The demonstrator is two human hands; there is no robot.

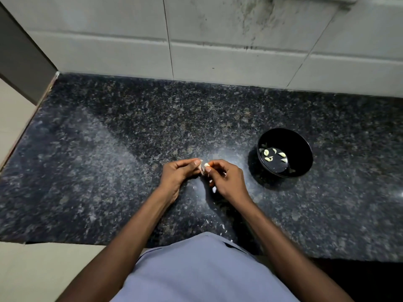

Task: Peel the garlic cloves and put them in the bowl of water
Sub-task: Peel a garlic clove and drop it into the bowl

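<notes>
A dark speckled granite counter (109,160) filled most of the view, backed by a wall of pale grey tiles (218,51). The person stood at its near edge in a light blue shirt (200,271), both bare forearms reaching forward. To the right sat a black bowl (303,149) holding water, with several peeled cloves (266,152) in it, pale yellowish and glossy, some whole and some looking like curved slivers.

The left hand (174,174) and the right hand (226,182) met just left of the bowl, above the counter. Both had their fingers curled, thumb and forefinger tips pinching the same garlic clove (206,165) between them. The clove looked small and creamy white, with a thin papery strip of skin hanging down from it. A white scrap (214,189) showed under the right palm; whether it was held could not be told. Tiny white flakes of peel (222,226) lay scattered on the counter near the shirt.
</notes>
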